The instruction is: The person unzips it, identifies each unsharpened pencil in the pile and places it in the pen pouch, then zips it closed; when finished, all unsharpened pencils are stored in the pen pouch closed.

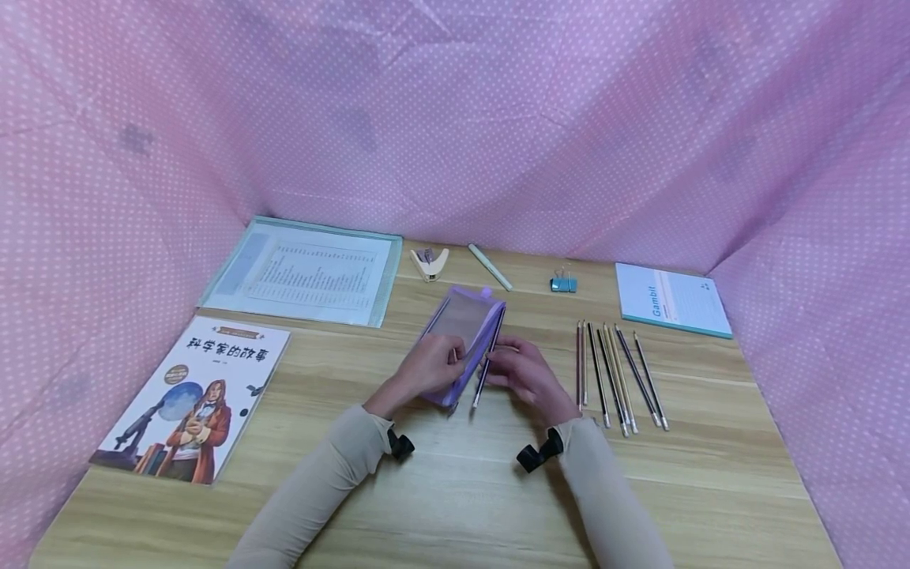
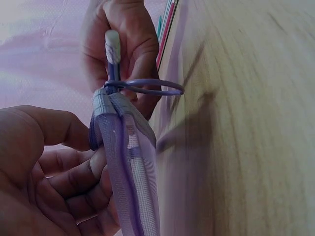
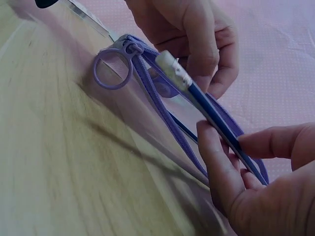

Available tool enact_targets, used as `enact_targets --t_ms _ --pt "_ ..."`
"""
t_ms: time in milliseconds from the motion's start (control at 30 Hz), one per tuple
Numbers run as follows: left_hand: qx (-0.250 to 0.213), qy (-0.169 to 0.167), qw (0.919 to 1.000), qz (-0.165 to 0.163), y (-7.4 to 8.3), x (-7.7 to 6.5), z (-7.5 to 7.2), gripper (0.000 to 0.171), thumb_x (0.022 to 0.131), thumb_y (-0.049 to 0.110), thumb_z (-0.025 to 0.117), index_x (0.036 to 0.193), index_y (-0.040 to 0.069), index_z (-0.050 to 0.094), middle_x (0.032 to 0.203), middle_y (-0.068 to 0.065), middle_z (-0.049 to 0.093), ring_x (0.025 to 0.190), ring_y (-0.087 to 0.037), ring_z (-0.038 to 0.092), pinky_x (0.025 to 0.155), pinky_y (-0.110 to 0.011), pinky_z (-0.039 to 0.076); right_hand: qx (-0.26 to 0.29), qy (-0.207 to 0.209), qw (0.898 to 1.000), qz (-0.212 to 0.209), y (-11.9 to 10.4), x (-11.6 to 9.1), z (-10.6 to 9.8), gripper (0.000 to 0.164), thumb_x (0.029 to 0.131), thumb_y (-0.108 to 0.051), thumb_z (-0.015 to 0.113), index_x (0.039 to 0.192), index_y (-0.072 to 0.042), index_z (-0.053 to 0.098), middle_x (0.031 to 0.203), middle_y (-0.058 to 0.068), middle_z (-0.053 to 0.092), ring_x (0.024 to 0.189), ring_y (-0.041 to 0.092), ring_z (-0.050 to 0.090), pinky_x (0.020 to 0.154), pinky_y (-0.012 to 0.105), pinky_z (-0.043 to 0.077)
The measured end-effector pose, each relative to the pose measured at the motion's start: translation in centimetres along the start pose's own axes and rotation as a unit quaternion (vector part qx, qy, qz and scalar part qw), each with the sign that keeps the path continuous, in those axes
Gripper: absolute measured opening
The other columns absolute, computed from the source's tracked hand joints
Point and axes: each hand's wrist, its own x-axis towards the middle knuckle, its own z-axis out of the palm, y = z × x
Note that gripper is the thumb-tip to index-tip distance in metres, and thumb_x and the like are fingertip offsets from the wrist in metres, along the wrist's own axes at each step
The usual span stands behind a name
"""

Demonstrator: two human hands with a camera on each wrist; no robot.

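My left hand (image 1: 430,363) pinches the upper edge of a purple mesh zip pencil case (image 1: 465,310), holding it tilted over the table. Its zip is parted, and a ring pull (image 3: 112,88) hangs at the near end. Between thumb and fingers, my right hand (image 1: 528,371) holds a dark blue pencil (image 3: 211,110) along the zip opening, its white eraser end toward me. Inside the opening a thin dark blue stick (image 3: 183,128) shows. Several pencils (image 1: 617,379) lie in a loose row to the right of my right hand.
Behind the case are a white stapler-like tool (image 1: 430,273), a pale green pen (image 1: 490,267) and a teal binder clip (image 1: 564,284). A notebook (image 1: 671,304) lies at back right. At left are a document folder (image 1: 306,273) and an illustrated book (image 1: 192,403). Pink dotted cloth (image 1: 455,142) surrounds the table.
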Motion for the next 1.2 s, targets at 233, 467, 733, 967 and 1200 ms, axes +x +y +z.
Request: enact_targets --t_ms 233,467,733,967,1200 --pt "0.001 0.000 1.0000 0.003 0.1 0.0 0.0 0.005 0.080 0.007 0.068 0.076 0.007 0.068 0.068 -0.003 0.068 0.057 -0.008 0.054 0.050 -0.018 0.043 0.005 0.037 0.999 -0.010 0.2 0.9 1.0 0.040 0.095 0.008 0.051 0.133 0.010 0.039 0.097 0.007 0.065 0.085 0.014 0.069 0.077 0.031 0.063" --pt "0.004 0.002 1.0000 0.006 0.2 0.0 0.0 0.005 0.080 0.007 0.069 0.076 0.008 0.067 0.068 -0.003 0.067 0.059 -0.009 0.055 0.051 -0.019 0.043 0.007 0.064 0.998 -0.009 0.4 1.1 1.7 0.037 0.095 0.008 0.050 0.131 0.008 0.041 0.096 0.007 0.064 0.081 0.014 0.069 0.074 0.029 0.063" --pt "0.016 0.004 0.9998 0.007 0.2 -0.1 0.1 0.004 0.080 0.007 0.069 0.076 0.009 0.068 0.070 -0.002 0.067 0.061 -0.010 0.056 0.055 -0.021 0.044 -0.001 0.094 0.996 -0.004 0.4 1.3 2.5 0.043 0.094 0.008 0.051 0.136 0.009 0.039 0.110 0.016 0.062 0.084 0.013 0.069 0.076 0.028 0.062" --pt "0.015 -0.001 0.9999 0.002 0.3 0.0 0.1 0.005 0.080 0.008 0.070 0.076 0.009 0.068 0.069 -0.002 0.067 0.061 -0.010 0.056 0.054 -0.020 0.044 -0.010 0.095 0.995 -0.004 0.2 1.0 3.0 0.039 0.097 0.004 0.050 0.135 0.009 0.040 0.102 0.013 0.062 0.081 0.013 0.067 0.075 0.026 0.062" --pt "0.015 0.003 0.9999 -0.001 0.4 -0.1 -0.1 0.005 0.081 0.008 0.070 0.077 0.006 0.068 0.071 -0.005 0.069 0.061 -0.011 0.058 0.053 -0.020 0.045 -0.011 0.084 0.996 0.010 -0.6 0.0 2.9 0.041 0.097 0.001 0.051 0.136 0.005 0.042 0.113 0.015 0.061 0.091 0.017 0.067 0.086 0.033 0.061"
